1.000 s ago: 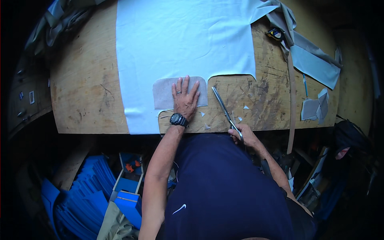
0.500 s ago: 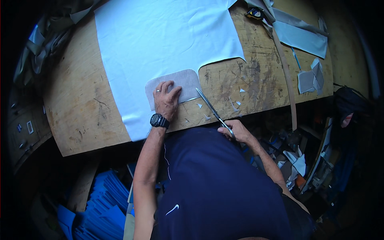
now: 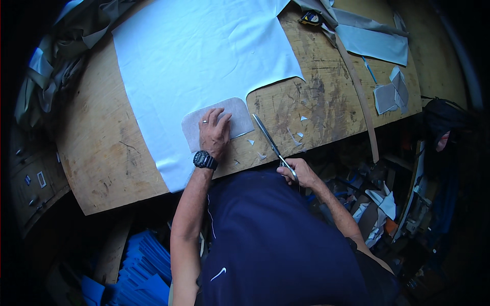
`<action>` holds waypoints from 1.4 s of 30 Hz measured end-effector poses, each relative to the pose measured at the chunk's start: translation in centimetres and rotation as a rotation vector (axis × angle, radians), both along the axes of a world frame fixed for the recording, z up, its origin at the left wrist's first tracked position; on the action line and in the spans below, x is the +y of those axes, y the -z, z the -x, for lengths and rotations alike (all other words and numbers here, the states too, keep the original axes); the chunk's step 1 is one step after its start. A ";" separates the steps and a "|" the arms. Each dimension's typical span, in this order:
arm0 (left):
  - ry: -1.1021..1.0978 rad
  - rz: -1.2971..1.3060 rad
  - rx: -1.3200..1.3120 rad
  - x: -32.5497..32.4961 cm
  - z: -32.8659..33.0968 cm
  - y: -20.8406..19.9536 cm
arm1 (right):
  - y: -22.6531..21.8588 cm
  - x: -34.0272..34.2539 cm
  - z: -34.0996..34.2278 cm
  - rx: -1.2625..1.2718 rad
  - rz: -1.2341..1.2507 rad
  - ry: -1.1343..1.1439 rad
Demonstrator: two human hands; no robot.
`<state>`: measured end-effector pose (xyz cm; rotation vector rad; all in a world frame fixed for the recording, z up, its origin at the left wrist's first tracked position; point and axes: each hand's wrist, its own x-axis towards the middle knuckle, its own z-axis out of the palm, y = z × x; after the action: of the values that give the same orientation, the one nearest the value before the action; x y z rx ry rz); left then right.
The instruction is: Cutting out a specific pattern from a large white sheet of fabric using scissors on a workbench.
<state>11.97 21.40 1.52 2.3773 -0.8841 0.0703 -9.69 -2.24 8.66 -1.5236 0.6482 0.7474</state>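
Note:
My left hand (image 3: 214, 133) presses down on a greyish-mauve piece of material (image 3: 192, 125) with rounded far corners, its fingers bent and slightly apart. That piece lies over the near edge of a large white sheet of fabric (image 3: 178, 61), which has a curved cutout to its right. In my right hand (image 3: 302, 172) is a pair of scissors (image 3: 268, 137), held by the handles. Their blades look closed and point away from me, with the tips just right of the mauve piece. Small white offcuts (image 3: 291, 136) are scattered beside the blades.
The worn wooden table (image 3: 99, 148) has its near edge against me. Right of the sheet lie a tape measure (image 3: 310, 19), a long tan strip (image 3: 360, 92), a blue pen (image 3: 369, 70) and smaller cut pieces (image 3: 385, 98). Bunched fabric (image 3: 76, 41) is at the far left.
The scissors have shifted slightly right, away from the mauve piece's edge. My left hand stays on that piece. The whole view has turned a little.

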 end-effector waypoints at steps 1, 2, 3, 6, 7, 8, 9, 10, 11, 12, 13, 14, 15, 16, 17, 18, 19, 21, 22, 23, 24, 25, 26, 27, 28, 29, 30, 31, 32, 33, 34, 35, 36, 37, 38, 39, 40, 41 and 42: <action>0.032 0.001 -0.026 -0.7 -0.2 0.1 | -0.1 0.0 -0.1 -0.009 0.000 0.026; 0.063 0.002 -0.053 -1.2 -0.4 0.1 | -0.1 -0.2 -0.3 -0.011 0.002 0.026; 0.061 0.003 -0.055 -1.4 -0.5 0.2 | -0.1 -0.4 -0.4 0.022 0.010 -0.012; 0.094 -0.045 -0.012 -1.7 -0.3 1.2 | 0.0 -0.6 -0.5 0.069 -0.019 -0.042; 0.091 -0.045 -0.011 -1.5 -0.3 1.6 | 0.0 -0.6 -0.5 0.082 -0.056 -0.031; 0.092 -0.041 -0.024 -1.5 -0.3 1.7 | 0.0 -0.5 -0.7 0.084 -0.055 -0.028; 0.092 -0.037 -0.036 -1.6 -0.3 1.8 | 0.2 -0.3 -1.3 0.076 -0.050 -0.025; 0.095 -0.037 -0.034 -1.5 -0.1 1.8 | 0.4 0.0 -1.7 0.068 -0.046 -0.021; 0.094 -0.045 -0.024 -1.5 -0.1 1.8 | 0.8 0.3 -2.0 0.067 -0.045 -0.017; 0.093 -0.053 -0.013 -1.6 -0.2 1.7 | 1.4 0.7 -2.3 0.024 -0.052 0.007; 0.097 -0.052 -0.013 -1.7 -0.3 1.8 | 1.9 1.0 -2.6 -0.019 -0.058 0.031; 0.093 -0.052 -0.011 -1.7 -0.3 1.8 | 2.3 1.4 -3.1 -0.014 -0.017 0.005; 0.089 -0.052 -0.009 -1.6 -0.2 1.7 | 2.4 1.8 -3.2 -0.011 -0.021 0.005; 0.089 -0.055 -0.005 -1.5 -0.1 1.7 | 2.5 2.2 -3.4 -0.053 0.013 0.009; 0.091 -0.055 -0.009 -1.5 -0.2 1.8 | 2.6 2.5 -3.6 -0.095 0.048 0.013; 0.093 -0.055 -0.013 -1.5 -0.2 1.8 | 2.7 2.9 -3.7 -0.092 0.047 0.014; 0.095 -0.057 -0.010 -1.5 -0.3 1.9 | 2.9 3.3 -3.8 -0.104 0.053 0.032; 0.102 -0.073 -0.003 -1.5 -0.3 1.7 | 3.0 3.8 -3.8 -0.109 0.061 0.055; 0.106 -0.073 0.001 -1.6 -0.3 1.6 | 3.1 4.1 -3.8 -0.122 0.091 0.056; 0.105 -0.067 0.003 -1.5 -0.3 1.5 | 3.1 4.2 -3.9 -0.136 0.119 0.054; 0.105 -0.062 0.005 -1.5 -0.3 1.5 | 3.2 4.3 -3.8 -0.134 0.119 0.055; 0.106 -0.062 0.006 -1.5 -0.3 1.4 | 3.4 4.5 -3.6 -0.138 0.106 0.064; 0.107 -0.072 0.010 -1.5 -0.3 1.5 | 3.4 4.6 -3.7 -0.143 0.092 0.073; 0.108 -0.082 0.014 -1.4 -0.3 1.5 | 3.5 4.6 -3.6 -0.144 0.091 0.074; 0.108 -0.083 0.012 -1.5 -0.4 1.4 | 3.4 4.5 -3.6 -0.137 0.078 0.077; 0.110 -0.080 0.011 -1.5 -0.3 1.5 | 3.4 4.4 -3.5 -0.130 0.065 0.081; 0.112 -0.077 0.010 -1.4 -0.3 1.5 | 3.5 4.5 -3.3 -0.131 0.064 0.081; 0.112 -0.077 0.008 -1.4 -0.3 1.5 | 3.7 4.6 -3.1 -0.151 0.056 0.091; 0.116 -0.085 0.008 -1.3 -0.3 1.5 | 3.7 4.6 -3.2 -0.172 0.049 0.101; 0.120 -0.093 0.007 -1.3 -0.3 1.6 | 3.7 4.5 -3.3 -0.173 0.049 0.101; 0.119 -0.093 0.005 -1.4 -0.4 1.6 | 3.7 4.5 -3.4 -0.149 0.052 0.097; 0.116 -0.087 0.012 -1.4 -0.3 1.6 | 3.5 4.5 -3.4 -0.123 0.055 0.094; 0.113 -0.081 0.018 -1.3 -0.3 1.6 | 3.4 4.5 -3.6 -0.123 0.054 0.095; 0.114 -0.082 0.019 -1.3 -0.2 1.6 | 3.4 4.6 -3.8 -0.116 0.052 0.107; 0.113 -0.083 0.016 -1.3 -0.3 1.6 | 3.3 4.7 -4.0 -0.111 0.051 0.120; 0.111 -0.084 0.013 -1.4 -0.3 1.6 | 3.4 4.7 -4.0 -0.110 0.051 0.121; 0.112 -0.084 0.014 -1.4 -0.3 1.6 | 3.4 4.7 -4.0 -0.102 0.059 0.123; 0.116 -0.086 0.012 -1.4 -0.4 1.6 | 3.4 4.6 -3.9 -0.093 0.068 0.124; 0.119 -0.088 0.010 -1.4 -0.4 1.5 | 3.5 4.6 -3.9 -0.093 0.068 0.125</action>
<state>12.35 19.97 -0.02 2.3973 -1.0416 -0.0287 -5.79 2.36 5.17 -1.5546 0.6982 0.5618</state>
